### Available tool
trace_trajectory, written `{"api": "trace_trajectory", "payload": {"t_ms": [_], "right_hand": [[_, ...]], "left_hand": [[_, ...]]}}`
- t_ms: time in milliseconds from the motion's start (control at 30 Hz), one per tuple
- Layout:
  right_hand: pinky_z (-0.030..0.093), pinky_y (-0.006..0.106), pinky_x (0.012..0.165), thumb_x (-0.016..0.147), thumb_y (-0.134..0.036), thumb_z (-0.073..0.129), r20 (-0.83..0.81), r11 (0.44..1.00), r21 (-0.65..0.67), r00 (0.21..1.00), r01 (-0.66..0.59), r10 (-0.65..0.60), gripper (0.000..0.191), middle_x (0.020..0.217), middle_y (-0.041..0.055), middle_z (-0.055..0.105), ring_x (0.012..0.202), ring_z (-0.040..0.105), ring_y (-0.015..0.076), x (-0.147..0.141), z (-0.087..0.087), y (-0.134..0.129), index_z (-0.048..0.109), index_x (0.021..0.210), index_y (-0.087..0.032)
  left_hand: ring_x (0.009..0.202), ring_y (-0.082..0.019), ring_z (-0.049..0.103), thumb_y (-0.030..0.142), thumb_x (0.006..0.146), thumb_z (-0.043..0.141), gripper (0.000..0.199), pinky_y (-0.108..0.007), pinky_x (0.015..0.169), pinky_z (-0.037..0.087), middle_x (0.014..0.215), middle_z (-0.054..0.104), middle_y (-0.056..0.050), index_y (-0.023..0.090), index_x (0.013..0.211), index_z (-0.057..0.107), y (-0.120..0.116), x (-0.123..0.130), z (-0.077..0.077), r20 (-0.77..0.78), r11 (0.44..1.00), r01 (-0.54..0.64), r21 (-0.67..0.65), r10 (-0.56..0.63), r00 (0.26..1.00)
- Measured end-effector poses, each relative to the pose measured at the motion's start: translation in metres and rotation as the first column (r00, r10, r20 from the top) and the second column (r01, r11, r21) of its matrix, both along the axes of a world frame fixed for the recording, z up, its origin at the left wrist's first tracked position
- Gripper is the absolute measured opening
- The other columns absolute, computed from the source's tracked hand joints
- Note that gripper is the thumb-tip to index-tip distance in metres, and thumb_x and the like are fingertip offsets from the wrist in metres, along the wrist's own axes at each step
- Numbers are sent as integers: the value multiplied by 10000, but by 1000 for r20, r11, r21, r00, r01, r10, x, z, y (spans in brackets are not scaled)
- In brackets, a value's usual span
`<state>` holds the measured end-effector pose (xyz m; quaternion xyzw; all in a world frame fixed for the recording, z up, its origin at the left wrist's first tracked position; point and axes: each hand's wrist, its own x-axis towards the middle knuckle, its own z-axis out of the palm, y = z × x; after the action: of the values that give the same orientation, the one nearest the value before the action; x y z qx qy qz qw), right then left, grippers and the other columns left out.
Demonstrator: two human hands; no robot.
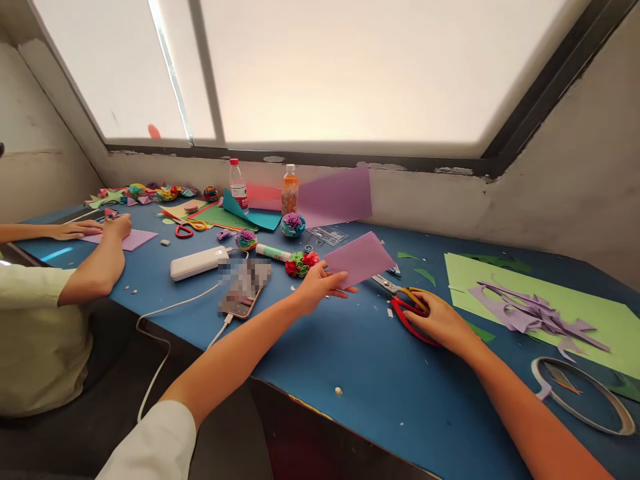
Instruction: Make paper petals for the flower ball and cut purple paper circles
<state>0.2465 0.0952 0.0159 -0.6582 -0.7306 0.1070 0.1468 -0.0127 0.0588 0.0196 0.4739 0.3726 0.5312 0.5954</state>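
Note:
Between the thumb and fingers of my left hand (320, 288) is a purple paper rectangle (361, 259), held above the blue table (300, 353). My right hand (440, 322) is wrapped round the handles of a pair of scissors (387, 285), one handle red and the other yellow. The blades point left, their tips hidden behind the paper. Just left of the paper lie red and green paper flowers (301, 264) and a glue stick (273, 252).
A power bank (199, 263) and a cabled phone (247, 288) lie left of my forearm. Purple scraps (540, 313) cover a green sheet (613, 327), near a tape-like ring (583, 396). Bottles (289, 192) stand at the back. A person (40, 333) works at left.

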Motion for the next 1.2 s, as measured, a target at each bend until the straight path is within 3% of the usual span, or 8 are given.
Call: {"api": "trace_trajectory", "payload": {"t_ms": [133,267,400,500,600,800,1000,1200], "right_hand": [[522,391,763,687,-601,539,-45,999,25,998,47,-46,696,1150,136,679,993,656,324,-4,1,-5,579,1220,-154],[517,363,667,689,-700,515,-93,998,12,994,58,-56,755,1017,114,713,862,679,295,-10,4,-12,569,1225,-171],[507,443,776,622,-684,594,-118,998,45,992,43,-38,732,1119,161,683,976,645,369,-14,5,-15,630,1142,-170],[498,484,821,565,-591,676,-177,998,60,984,22,-11,568,1066,148,702,966,643,385,-15,3,-15,689,983,-206],[501,488,860,566,-570,700,-292,993,116,956,3,32,475,1025,135,703,984,638,369,-16,7,-19,695,884,-218],[560,366,817,808,-709,457,-588,966,249,782,-70,209,665,1154,103,670,954,664,218,-30,29,-47,580,1237,-216],[555,309,595,688,-734,611,-659,961,275,722,-30,211,590,766,61,704,709,649,196,-37,23,-51,719,862,-181],[554,388,859,841,-556,516,-635,934,327,765,140,108,505,1029,91,717,929,672,223,-15,19,-32,676,1136,-178]], "left_hand": [[804,-178,684,325,596,810,560,-272,688,512,932,683,-77,136,1071,581,0,-1,2,124,998,-56,-2,56,991],[824,-150,640,321,539,830,549,-261,693,497,946,671,-53,153,1022,630,2,-4,1,183,992,-129,-11,128,975],[836,-159,625,313,538,816,511,-275,695,502,929,664,-46,157,996,651,0,-4,3,174,990,-143,-11,143,974],[847,-167,622,301,545,799,502,-284,697,504,914,655,-39,162,1002,644,-2,-4,5,128,990,-140,-6,140,982],[817,-163,610,285,552,785,432,-278,683,491,846,645,-29,149,941,654,-6,-2,6,45,996,-94,15,93,995],[637,-105,539,204,564,767,297,-238,620,414,683,614,15,125,832,667,-12,5,-5,-125,994,107,33,-102,987],[635,-96,528,176,554,769,290,-221,630,405,672,618,20,111,822,678,-15,13,-17,-194,972,234,-5,-230,954],[712,-124,587,239,593,785,380,-262,699,482,794,663,-19,114,934,674,-12,12,-20,-226,973,227,-26,-227,947]]}}
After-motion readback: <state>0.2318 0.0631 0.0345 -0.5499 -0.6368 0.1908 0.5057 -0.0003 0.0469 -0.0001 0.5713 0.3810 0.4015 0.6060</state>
